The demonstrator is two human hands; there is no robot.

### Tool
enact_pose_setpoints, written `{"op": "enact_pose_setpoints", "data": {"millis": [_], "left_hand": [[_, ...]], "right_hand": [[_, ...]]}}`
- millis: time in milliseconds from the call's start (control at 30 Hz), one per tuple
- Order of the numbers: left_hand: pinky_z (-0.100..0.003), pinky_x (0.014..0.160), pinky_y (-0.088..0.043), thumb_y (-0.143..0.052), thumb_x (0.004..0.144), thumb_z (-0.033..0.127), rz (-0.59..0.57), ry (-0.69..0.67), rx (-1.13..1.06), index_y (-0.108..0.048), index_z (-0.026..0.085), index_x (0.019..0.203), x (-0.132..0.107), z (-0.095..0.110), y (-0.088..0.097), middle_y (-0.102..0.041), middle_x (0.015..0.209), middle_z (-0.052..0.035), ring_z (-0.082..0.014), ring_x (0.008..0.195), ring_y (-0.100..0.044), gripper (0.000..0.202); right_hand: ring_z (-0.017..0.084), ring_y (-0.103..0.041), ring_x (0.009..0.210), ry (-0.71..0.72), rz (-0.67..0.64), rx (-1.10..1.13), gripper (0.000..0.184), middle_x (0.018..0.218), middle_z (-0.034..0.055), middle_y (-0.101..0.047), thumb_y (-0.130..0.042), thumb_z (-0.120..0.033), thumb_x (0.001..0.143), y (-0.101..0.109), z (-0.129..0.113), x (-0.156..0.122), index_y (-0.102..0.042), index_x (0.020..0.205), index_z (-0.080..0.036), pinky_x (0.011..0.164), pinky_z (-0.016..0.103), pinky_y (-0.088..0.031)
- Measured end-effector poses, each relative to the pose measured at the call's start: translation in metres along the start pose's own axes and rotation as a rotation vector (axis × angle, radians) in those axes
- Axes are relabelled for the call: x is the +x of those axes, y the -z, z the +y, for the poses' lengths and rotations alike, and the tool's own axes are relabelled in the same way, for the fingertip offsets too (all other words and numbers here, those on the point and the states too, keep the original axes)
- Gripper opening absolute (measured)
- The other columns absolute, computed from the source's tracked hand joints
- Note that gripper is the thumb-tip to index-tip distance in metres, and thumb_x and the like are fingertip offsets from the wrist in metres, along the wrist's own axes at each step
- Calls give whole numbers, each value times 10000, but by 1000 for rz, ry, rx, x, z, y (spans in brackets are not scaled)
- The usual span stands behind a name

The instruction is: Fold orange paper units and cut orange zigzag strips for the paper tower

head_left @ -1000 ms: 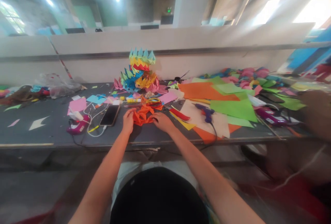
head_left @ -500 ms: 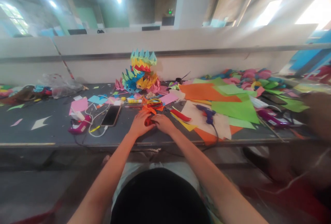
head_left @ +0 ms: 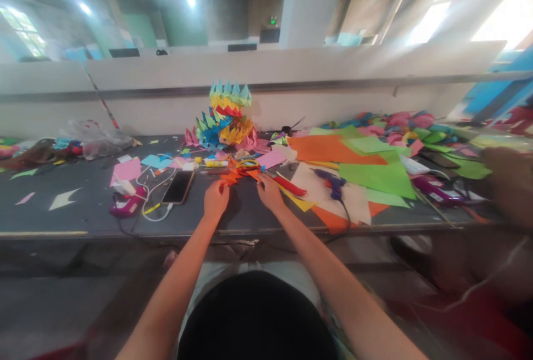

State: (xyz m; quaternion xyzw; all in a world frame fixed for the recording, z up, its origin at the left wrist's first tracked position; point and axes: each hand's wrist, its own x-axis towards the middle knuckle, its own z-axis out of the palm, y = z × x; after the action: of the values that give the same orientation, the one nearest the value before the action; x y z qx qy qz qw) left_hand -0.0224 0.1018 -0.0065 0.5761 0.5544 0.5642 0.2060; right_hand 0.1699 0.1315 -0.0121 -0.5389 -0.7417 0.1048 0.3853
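A folded orange paper piece (head_left: 238, 173) with pointed edges stretches between my two hands over the dark tabletop. My left hand (head_left: 216, 200) pinches its left end, fingers closed. At the other end, my right hand (head_left: 270, 192) has its fingertips closed on the paper. Just beyond lie a yellow glue stick (head_left: 217, 163) and a pair of scissors (head_left: 251, 165), partly covered by scraps. A tiered, spiky folded-paper model (head_left: 230, 121) in blue, yellow, red and pink stands behind them.
To the left lie a phone (head_left: 178, 187), a white cable (head_left: 156, 218) and a purple device (head_left: 126, 204). On the right are red-handled scissors or a cutter (head_left: 290, 186), a glue gun (head_left: 333, 180) and green sheets (head_left: 375, 180). Another person's blurred arm (head_left: 510, 188) reaches in at far right.
My hands were close together over the orange paper. They have moved apart, left hand leftward and right hand slightly rightward, and the paper now shows spread between them.
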Motion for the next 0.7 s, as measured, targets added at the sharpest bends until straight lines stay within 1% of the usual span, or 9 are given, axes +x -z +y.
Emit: {"op": "enact_pose_setpoints", "data": {"millis": [67,133,200,267,333,400,500,567,700], "left_hand": [[-321,745,-460,-493,748,270,47,45,-71,-642,175,847,4,-4,2,-664,829,-56,-198,755,-608,202],[-295,686,-476,-426,762,267,116,102,-157,-631,163,854,9,-10,4,-662,816,-54,-183,737,-614,248],[-278,651,-483,-389,757,263,186,151,-232,-618,156,851,13,-16,4,-655,807,-52,-169,720,-615,270],[-266,652,-485,-403,741,267,228,176,-290,-617,159,835,16,-21,4,-650,796,-42,-159,723,-613,258],[-259,684,-483,-436,724,270,250,179,-330,-623,167,810,17,-23,5,-647,800,-31,-156,758,-609,230],[-259,727,-474,-455,715,261,269,172,-356,-628,174,786,17,-24,6,-645,809,-22,-158,798,-601,206],[-265,756,-462,-450,717,248,308,168,-383,-626,176,764,17,-25,8,-636,806,-19,-161,811,-589,196],[-266,742,-462,-440,726,256,325,168,-405,-622,171,765,18,-26,9,-628,795,-23,-161,794,-587,205],[-270,753,-459,-421,756,300,348,168,-457,-618,162,800,19,-27,10,-627,834,-37,-162,822,-590,244]], "right_hand": [[221,-558,1038,-39,53,38,373,1134,147,-604,-324,-197,858,4,5,1,-556,1137,-106,889,381,-434],[215,-610,890,-64,73,68,399,1013,138,-647,-271,-253,882,7,8,1,-561,1102,-90,767,352,-484],[198,-620,770,-54,59,89,411,900,110,-667,-257,-295,890,9,8,0,-578,1049,-95,670,318,-493],[176,-612,702,-4,16,102,371,835,74,-669,-305,-317,882,9,4,-4,-591,1007,-118,629,289,-486],[158,-608,694,80,-55,104,280,823,47,-669,-411,-297,843,8,-3,-9,-606,976,-146,640,270,-482],[155,-615,769,179,-139,91,208,866,35,-671,-497,-229,786,6,-10,-14,-629,938,-177,708,266,-478],[169,-591,965,290,-229,52,242,1017,40,-658,-524,-148,746,5,-19,-19,-653,943,-207,848,288,-448],[177,-571,1029,323,-255,24,281,1078,48,-645,-522,-155,759,6,-23,-21,-649,1003,-210,895,308,-435],[183,-563,1061,335,-254,-14,281,1098,51,-643,-519,-226,799,8,-23,-21,-646,1049,-216,920,322,-435]]}}
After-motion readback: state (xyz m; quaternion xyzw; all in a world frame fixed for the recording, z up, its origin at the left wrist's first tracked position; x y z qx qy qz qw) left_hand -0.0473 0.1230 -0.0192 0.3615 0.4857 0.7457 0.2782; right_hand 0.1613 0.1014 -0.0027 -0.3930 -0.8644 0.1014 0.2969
